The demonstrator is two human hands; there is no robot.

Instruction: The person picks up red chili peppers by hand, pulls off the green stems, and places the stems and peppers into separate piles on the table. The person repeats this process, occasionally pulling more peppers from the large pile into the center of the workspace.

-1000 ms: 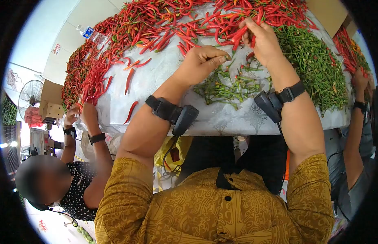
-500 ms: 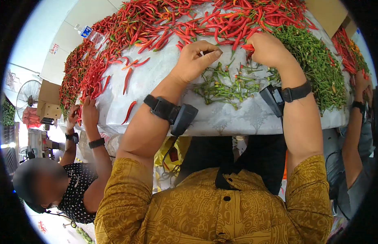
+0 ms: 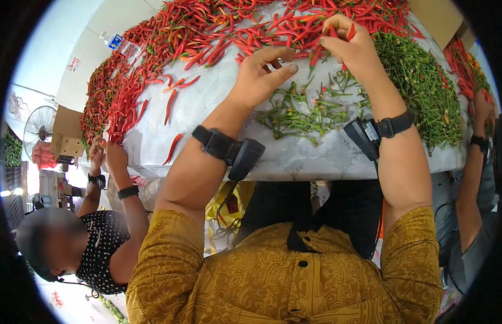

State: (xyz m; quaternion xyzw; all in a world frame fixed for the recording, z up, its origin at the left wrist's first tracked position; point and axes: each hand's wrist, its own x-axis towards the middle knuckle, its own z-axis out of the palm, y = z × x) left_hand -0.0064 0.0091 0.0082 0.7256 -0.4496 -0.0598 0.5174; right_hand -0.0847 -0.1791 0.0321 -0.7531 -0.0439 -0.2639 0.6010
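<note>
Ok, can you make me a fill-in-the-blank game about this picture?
1. The chillies in the right hand are coloured ____.
2. The big heap of stems beside the right forearm is coloured ____.
3. On the left hand, the tips of thumb and index finger are ____ (touching/apart).
4. The plastic bottle is on the picture's ____ side (left/right).

Missing words: red; green; apart; left.
</note>
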